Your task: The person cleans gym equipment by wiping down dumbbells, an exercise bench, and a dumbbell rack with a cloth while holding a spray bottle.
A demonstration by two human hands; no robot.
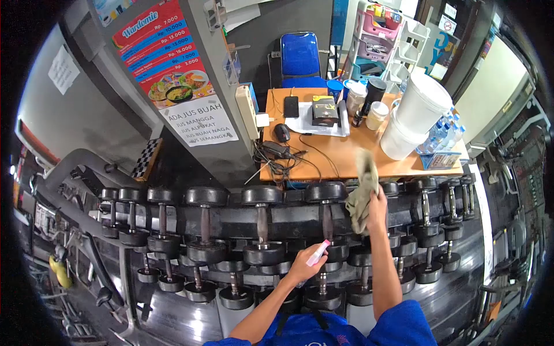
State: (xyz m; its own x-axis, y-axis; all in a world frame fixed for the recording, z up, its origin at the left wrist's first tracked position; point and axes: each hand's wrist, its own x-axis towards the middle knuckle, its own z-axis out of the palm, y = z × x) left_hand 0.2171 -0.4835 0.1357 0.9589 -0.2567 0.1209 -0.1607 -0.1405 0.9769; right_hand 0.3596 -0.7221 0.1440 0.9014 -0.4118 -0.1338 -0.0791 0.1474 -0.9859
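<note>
My left hand (307, 266) is closed around a small white and pink object (318, 252), in front of the dumbbell rack. My right hand (377, 209) grips a grey-green cloth (360, 199), which hangs between the rack and the front edge of the orange desk (329, 164). Black dumbbells (262, 225) with metal handles stand in two rows on the rack, on both sides of my hands. One dumbbell (326, 216) is just beyond my left hand. The cloth and my right arm partly cover the dumbbells behind them.
On the desk are a phone (291, 106), a mouse (282, 132), tangled cables (277, 155), a black box (325, 111), jars (377, 114), white buckets (404, 135) and water bottles (441, 135). A blue chair (300, 55) stands behind. A pillar with posters (173, 69) rises at the left.
</note>
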